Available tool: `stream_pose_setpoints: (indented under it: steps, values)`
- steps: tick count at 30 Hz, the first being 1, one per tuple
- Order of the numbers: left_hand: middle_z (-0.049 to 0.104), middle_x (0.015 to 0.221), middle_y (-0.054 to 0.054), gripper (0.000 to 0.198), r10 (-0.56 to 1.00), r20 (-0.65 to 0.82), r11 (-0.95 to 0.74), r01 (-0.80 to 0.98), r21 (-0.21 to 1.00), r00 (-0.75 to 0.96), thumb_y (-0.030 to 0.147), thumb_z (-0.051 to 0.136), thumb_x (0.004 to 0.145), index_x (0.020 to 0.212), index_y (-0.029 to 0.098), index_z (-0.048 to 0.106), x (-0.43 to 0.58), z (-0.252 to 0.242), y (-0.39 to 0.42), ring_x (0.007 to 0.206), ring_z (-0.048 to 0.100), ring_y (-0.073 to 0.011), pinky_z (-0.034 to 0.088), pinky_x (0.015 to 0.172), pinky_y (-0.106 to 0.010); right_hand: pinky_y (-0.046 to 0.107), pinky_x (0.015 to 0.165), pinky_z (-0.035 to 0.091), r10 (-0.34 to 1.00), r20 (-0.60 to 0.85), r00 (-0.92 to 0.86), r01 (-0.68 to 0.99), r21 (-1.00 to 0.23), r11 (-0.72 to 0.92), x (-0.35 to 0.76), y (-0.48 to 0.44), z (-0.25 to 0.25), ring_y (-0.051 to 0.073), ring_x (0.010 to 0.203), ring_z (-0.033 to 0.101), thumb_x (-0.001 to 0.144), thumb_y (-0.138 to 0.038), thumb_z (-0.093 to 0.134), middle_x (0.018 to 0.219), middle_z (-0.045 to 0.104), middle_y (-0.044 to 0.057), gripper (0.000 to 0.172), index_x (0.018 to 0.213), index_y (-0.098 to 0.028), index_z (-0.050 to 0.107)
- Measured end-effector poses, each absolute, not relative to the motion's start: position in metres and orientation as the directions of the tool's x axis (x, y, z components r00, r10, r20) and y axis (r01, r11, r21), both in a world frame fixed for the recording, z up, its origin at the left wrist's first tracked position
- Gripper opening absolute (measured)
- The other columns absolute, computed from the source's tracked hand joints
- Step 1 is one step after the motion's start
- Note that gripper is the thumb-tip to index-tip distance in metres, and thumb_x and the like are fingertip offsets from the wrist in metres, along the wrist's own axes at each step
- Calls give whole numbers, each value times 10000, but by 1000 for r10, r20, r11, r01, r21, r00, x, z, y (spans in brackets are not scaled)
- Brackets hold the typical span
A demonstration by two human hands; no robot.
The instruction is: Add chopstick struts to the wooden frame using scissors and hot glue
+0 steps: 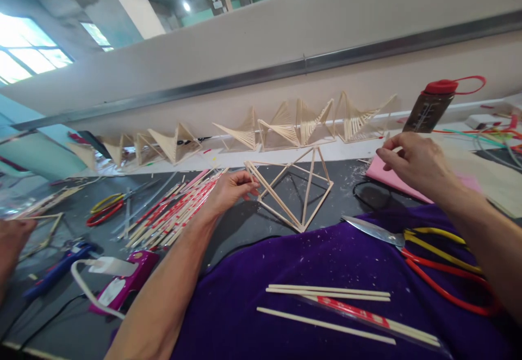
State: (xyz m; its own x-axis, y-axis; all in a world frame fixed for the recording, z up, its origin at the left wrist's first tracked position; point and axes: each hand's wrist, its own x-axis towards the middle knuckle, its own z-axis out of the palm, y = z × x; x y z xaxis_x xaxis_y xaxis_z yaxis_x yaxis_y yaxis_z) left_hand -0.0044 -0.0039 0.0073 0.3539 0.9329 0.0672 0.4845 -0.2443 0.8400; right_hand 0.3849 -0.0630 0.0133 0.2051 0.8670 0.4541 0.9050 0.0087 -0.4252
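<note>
A frame of thin wooden sticks stands on the dark table in front of me. At its left corner, my left hand has its fingers pressed together on the frame. My right hand hovers to the right of the frame, above a pink sheet, fingers curled; whether something small is between them is too small to tell. Loose sticks lie on purple cloth nearest to me, some in a red-printed wrapper. Scissors with red and yellow handles rest on the cloth at right.
Finished stick models line the ledge by the wall. A bottle with a red lid stands at back right. Wrapped sticks, a second pair of scissors, a blue glue gun and a magenta power strip lie left, near another person's hand.
</note>
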Motion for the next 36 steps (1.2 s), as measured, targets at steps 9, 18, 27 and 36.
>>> stream_pose_setpoints:
  steps: [9, 18, 27, 36]
  values:
    - [652, 669, -29, 228, 930, 31, -215, 471, 855, 367, 363, 640, 706, 780, 148, 649, -1, 4, -6, 648, 641, -163, 490, 535, -241, 278, 557, 361, 893, 426, 146, 905, -422, 54, 379, -65, 7, 164, 561, 558, 766, -313, 513, 700, 660, 35, 123, 720, -214, 572]
    - [662, 1022, -66, 464, 928, 34, -227, 492, 840, 370, 335, 700, 660, 1101, 204, 640, -8, 15, -9, 774, 607, -158, 424, 495, -199, 267, 544, 366, 912, 386, 136, 894, -445, 56, 381, -62, 1, 166, 563, 576, 764, -359, 523, 656, 652, 8, 149, 737, -224, 581]
    - [667, 1042, -42, 421, 885, 436, -466, 308, 830, 163, 295, 700, 692, 1105, 225, 655, 8, 24, -14, 986, 587, -174, 476, 806, -272, 274, 555, 370, 922, 375, 99, 916, -395, 63, 380, -57, -10, 178, 608, 587, 754, -352, 503, 720, 643, 11, 138, 731, -230, 565]
    - [697, 953, -50, 340, 911, 405, -406, 363, 839, 84, 368, 689, 700, 986, 186, 704, 17, 21, -10, 827, 615, -164, 490, 668, -247, 282, 571, 374, 932, 347, 103, 918, -395, 46, 378, -57, -11, 194, 670, 599, 742, -356, 484, 769, 639, 30, 146, 719, -229, 553]
